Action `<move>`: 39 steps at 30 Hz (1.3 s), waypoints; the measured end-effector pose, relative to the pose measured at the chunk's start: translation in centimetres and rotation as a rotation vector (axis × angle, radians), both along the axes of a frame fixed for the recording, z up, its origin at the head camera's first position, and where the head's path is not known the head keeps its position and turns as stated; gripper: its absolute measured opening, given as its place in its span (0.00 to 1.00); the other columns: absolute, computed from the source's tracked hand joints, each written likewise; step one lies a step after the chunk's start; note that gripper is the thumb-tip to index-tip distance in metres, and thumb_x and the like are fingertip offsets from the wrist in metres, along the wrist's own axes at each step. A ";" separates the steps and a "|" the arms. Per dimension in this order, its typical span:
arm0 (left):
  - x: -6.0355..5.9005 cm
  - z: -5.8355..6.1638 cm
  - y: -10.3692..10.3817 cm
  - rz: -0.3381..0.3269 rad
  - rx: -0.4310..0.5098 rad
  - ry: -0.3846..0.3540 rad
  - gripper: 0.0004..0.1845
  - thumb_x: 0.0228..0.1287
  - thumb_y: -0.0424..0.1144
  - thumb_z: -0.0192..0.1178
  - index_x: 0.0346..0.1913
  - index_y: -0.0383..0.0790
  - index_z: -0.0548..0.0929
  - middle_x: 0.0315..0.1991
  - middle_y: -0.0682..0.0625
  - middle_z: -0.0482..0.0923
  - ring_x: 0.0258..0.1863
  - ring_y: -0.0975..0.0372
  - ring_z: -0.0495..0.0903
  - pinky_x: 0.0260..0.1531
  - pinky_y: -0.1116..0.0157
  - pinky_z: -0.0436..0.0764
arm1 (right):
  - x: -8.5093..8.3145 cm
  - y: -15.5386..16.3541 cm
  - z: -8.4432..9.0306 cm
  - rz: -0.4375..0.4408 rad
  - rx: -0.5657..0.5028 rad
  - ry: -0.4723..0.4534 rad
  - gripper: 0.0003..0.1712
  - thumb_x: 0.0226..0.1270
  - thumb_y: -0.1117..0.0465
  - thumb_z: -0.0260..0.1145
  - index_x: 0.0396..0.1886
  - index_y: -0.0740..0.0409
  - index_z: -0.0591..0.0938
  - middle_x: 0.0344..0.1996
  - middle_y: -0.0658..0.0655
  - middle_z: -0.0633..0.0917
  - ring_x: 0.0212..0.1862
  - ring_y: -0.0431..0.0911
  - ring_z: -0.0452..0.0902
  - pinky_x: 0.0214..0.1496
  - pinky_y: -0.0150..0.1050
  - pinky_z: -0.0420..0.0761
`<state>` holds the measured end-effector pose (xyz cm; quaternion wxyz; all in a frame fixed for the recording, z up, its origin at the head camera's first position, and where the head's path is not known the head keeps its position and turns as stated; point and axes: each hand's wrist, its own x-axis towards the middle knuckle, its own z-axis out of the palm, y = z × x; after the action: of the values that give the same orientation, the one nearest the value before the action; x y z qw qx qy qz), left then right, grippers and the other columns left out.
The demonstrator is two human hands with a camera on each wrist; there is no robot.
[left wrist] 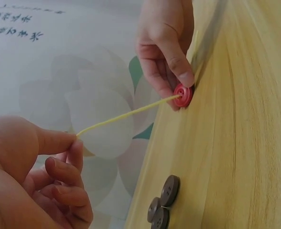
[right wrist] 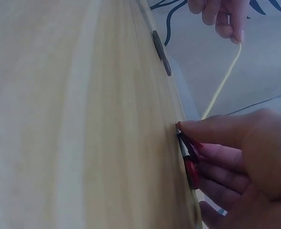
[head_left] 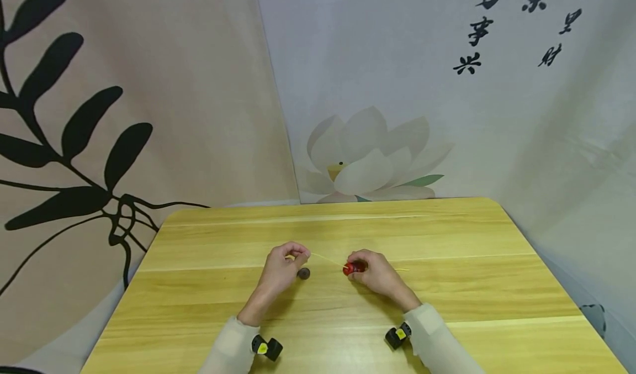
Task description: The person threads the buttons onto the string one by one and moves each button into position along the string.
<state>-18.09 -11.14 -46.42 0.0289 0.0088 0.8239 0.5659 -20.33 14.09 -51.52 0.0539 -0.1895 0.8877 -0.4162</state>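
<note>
My left hand (head_left: 282, 266) pinches the end of a yellow string (left wrist: 126, 115) between thumb and forefinger. The string stretches rightward to a red button (left wrist: 184, 97) and enters its holes. My right hand (head_left: 375, 273) grips this button between thumb and fingers, close above the table. In the right wrist view, a dark piece and another red piece (right wrist: 191, 172) show beside it, partly hidden by the fingers. The string's other end (head_left: 403, 269) sticks out past the right hand. Several dark brown buttons (left wrist: 170, 190) lie grouped on the table near my left hand.
The light wooden table (head_left: 447, 230) spreads around both hands, its far edge close to a printed curtain (head_left: 377, 59). Black wrist cameras (head_left: 266, 347) are worn at both cuffs.
</note>
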 end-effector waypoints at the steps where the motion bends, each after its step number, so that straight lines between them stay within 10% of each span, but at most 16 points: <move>1: 0.0 0.0 0.0 -0.001 -0.001 0.003 0.07 0.69 0.37 0.62 0.41 0.35 0.84 0.34 0.48 0.78 0.16 0.65 0.63 0.15 0.70 0.65 | 0.0 0.0 0.0 -0.001 -0.003 -0.002 0.16 0.57 0.68 0.74 0.46 0.56 0.85 0.45 0.53 0.84 0.46 0.44 0.79 0.50 0.44 0.80; 12: 0.0 -0.3 -0.1 -0.002 -0.018 0.031 0.06 0.68 0.36 0.62 0.40 0.37 0.85 0.33 0.50 0.79 0.20 0.64 0.66 0.20 0.69 0.67 | 0.1 0.0 0.1 -0.003 0.000 -0.016 0.15 0.58 0.68 0.74 0.45 0.55 0.85 0.46 0.53 0.84 0.47 0.46 0.79 0.52 0.48 0.80; 21: 0.0 -0.3 0.3 -0.005 -0.038 0.083 0.05 0.68 0.37 0.63 0.38 0.39 0.86 0.31 0.52 0.80 0.34 0.62 0.75 0.43 0.61 0.73 | 0.0 -0.4 0.7 -0.003 0.000 -0.016 0.15 0.61 0.66 0.72 0.48 0.60 0.84 0.44 0.55 0.85 0.47 0.48 0.81 0.53 0.48 0.80; 30: 0.1 -0.1 0.9 -0.018 -0.020 0.052 0.04 0.67 0.37 0.64 0.37 0.40 0.85 0.31 0.51 0.79 0.27 0.62 0.73 0.26 0.69 0.71 | 0.1 -1.3 2.0 0.019 -0.165 -0.085 0.17 0.65 0.66 0.69 0.53 0.65 0.82 0.50 0.63 0.84 0.50 0.55 0.84 0.45 0.40 0.84; 39: 0.2 0.0 1.2 -0.055 -0.015 0.052 0.05 0.68 0.37 0.62 0.39 0.38 0.85 0.31 0.51 0.79 0.32 0.60 0.76 0.37 0.63 0.75 | 0.2 -2.4 3.0 0.052 -0.171 -0.037 0.20 0.66 0.62 0.70 0.56 0.62 0.81 0.54 0.61 0.83 0.59 0.56 0.78 0.60 0.58 0.75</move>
<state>-17.89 -9.91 -46.44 0.0230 0.0459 0.8280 0.5584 -20.09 11.68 -48.49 0.0646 -0.2089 0.8424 -0.4924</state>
